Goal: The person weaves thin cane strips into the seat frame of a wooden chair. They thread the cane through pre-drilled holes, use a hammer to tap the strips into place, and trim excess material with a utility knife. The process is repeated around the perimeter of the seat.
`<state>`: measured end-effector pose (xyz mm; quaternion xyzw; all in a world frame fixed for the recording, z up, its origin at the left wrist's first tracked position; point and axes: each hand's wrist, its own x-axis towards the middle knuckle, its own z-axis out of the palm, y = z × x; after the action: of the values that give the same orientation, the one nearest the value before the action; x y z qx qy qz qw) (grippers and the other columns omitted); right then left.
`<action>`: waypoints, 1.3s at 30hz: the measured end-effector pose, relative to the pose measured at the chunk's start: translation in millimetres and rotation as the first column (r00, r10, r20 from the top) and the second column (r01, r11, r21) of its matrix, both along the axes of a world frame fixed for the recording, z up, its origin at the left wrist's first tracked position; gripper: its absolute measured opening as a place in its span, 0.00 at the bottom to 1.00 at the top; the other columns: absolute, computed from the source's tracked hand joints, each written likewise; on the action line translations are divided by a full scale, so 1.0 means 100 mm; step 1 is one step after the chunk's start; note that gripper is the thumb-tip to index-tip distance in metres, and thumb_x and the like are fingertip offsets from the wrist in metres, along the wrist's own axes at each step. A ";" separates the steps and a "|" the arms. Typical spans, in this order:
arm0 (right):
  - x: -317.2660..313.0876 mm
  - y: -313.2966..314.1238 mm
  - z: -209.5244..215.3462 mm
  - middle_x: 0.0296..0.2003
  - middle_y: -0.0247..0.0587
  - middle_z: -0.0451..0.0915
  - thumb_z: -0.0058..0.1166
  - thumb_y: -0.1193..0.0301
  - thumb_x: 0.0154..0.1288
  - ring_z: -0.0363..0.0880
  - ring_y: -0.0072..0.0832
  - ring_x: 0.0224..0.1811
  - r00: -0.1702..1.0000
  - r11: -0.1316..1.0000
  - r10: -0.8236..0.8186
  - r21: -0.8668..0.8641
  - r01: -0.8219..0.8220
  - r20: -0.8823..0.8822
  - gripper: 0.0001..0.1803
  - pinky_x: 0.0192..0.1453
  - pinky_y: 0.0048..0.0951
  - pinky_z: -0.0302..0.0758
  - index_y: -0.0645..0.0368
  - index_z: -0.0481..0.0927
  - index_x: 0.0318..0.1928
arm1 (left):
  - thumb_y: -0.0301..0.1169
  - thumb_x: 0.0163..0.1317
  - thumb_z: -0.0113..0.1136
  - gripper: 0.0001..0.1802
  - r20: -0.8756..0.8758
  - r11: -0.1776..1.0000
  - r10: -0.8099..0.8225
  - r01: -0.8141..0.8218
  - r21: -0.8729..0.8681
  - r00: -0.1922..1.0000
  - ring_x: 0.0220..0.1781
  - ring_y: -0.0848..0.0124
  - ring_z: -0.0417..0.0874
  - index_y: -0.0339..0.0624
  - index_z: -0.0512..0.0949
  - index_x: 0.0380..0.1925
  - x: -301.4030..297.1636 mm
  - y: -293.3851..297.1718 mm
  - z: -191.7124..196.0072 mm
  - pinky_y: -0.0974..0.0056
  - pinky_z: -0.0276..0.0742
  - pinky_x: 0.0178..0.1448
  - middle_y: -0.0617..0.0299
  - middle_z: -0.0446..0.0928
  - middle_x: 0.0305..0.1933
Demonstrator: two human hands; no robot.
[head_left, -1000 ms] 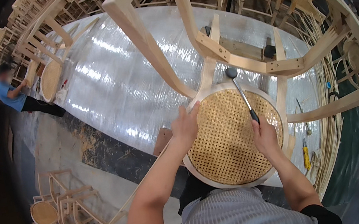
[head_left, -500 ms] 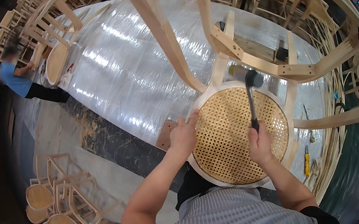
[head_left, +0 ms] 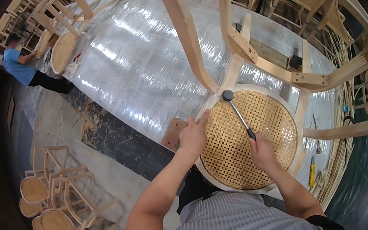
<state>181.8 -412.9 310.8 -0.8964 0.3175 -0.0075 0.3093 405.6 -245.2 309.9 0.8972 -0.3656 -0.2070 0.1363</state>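
My right hand (head_left: 262,152) is closed round the black grip of a mallet (head_left: 240,117). The mallet's dark round head is at the upper left edge of the woven cane seat panel (head_left: 246,148). My left hand (head_left: 193,136) rests on the left side of the seat's pale wooden rim (head_left: 205,169), index finger stretched along it towards the mallet head; what lies under the fingers is hidden. This seat belongs to an unpainted wooden chair (head_left: 186,33), tipped over on the worktable with its legs and frame reaching away from me.
Plastic film covers the worktable (head_left: 137,60). A brown block (head_left: 175,133) sits at its near edge. To the right lie a yellow-handled tool (head_left: 312,173) and long cane strips (head_left: 338,163). Chairs (head_left: 57,224) are stacked at lower left. A person in blue (head_left: 19,65) works far left.
The mallet head has swung left and down from beyond the seat's far rim to its upper left edge. My left hand stays on the rim.
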 end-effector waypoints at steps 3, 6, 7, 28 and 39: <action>0.10 0.09 0.23 0.25 0.56 0.79 0.46 0.60 0.84 0.81 0.59 0.27 0.994 0.995 -0.031 0.100 0.020 0.107 0.15 0.33 0.54 0.75 0.62 0.72 0.52 | 0.22 0.66 0.58 0.45 0.016 0.999 0.046 -0.047 0.019 0.999 0.42 0.44 0.87 0.70 0.63 0.81 0.04 0.13 -0.03 0.45 0.85 0.46 0.44 0.72 0.52; 0.16 0.24 0.37 0.24 0.55 0.79 0.47 0.60 0.83 0.81 0.59 0.27 0.924 0.979 -0.102 0.203 0.028 0.367 0.15 0.33 0.55 0.75 0.61 0.73 0.53 | 0.22 0.65 0.57 0.45 0.015 0.998 0.067 -0.067 -0.011 0.998 0.42 0.44 0.86 0.70 0.62 0.81 0.03 0.20 -0.05 0.45 0.85 0.45 0.44 0.72 0.52; 0.12 0.25 0.28 0.24 0.54 0.79 0.48 0.61 0.83 0.82 0.58 0.26 0.927 0.991 -0.080 0.128 0.035 0.366 0.14 0.33 0.54 0.75 0.60 0.73 0.52 | 0.22 0.65 0.57 0.45 0.007 0.998 0.060 -0.060 -0.020 0.998 0.42 0.44 0.86 0.70 0.62 0.81 0.02 0.15 -0.04 0.45 0.85 0.45 0.43 0.72 0.52; 0.17 0.28 0.42 0.23 0.54 0.79 0.49 0.62 0.83 0.82 0.55 0.25 0.953 0.989 -0.023 0.146 -0.023 0.301 0.14 0.31 0.49 0.74 0.61 0.74 0.52 | 0.19 0.64 0.55 0.46 -0.045 0.990 0.133 -0.134 -0.031 0.990 0.46 0.41 0.86 0.68 0.62 0.81 -0.13 0.19 -0.04 0.43 0.85 0.52 0.41 0.71 0.56; 0.09 0.21 0.32 0.23 0.52 0.78 0.50 0.62 0.83 0.82 0.51 0.25 0.972 0.992 0.023 0.113 -0.051 0.235 0.13 0.30 0.47 0.74 0.60 0.73 0.51 | 0.19 0.64 0.55 0.47 -0.043 0.991 0.135 -0.134 0.013 0.990 0.43 0.41 0.87 0.62 0.58 0.83 -0.20 0.17 -0.03 0.45 0.86 0.49 0.37 0.68 0.61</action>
<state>190.9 -391.9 342.6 -0.8752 0.2620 -0.0879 0.3972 385.4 -228.3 307.0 0.9156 -0.3002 -0.2188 0.1536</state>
